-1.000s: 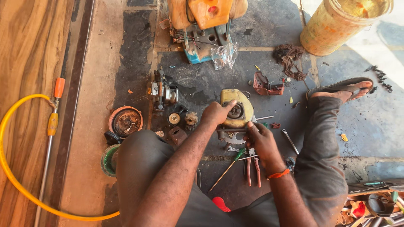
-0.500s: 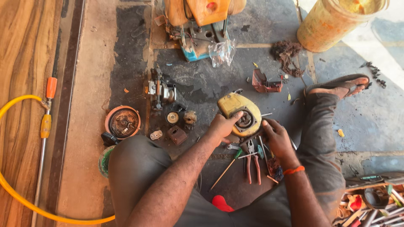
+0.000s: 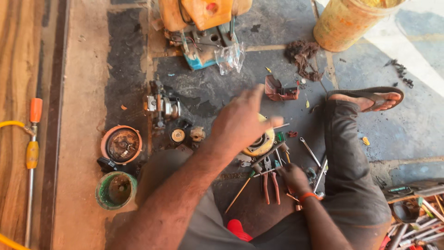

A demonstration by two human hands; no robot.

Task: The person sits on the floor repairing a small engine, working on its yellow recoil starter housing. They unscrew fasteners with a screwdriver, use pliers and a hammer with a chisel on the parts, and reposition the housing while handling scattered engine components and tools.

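A person sits on an oily concrete floor (image 3: 416,129), seen from above. The left hand (image 3: 243,120) is raised, back toward the camera, fingers curled around a round yellow housing (image 3: 261,143) that shows beneath the palm. The right hand (image 3: 292,177) rests low among tools, fingers bent down; what they pinch cannot be made out. Red-handled pliers (image 3: 270,183) and a screwdriver (image 3: 240,190) lie just beside it.

Bright daylight, sunlit patch upper right, raised hand motion-blurred
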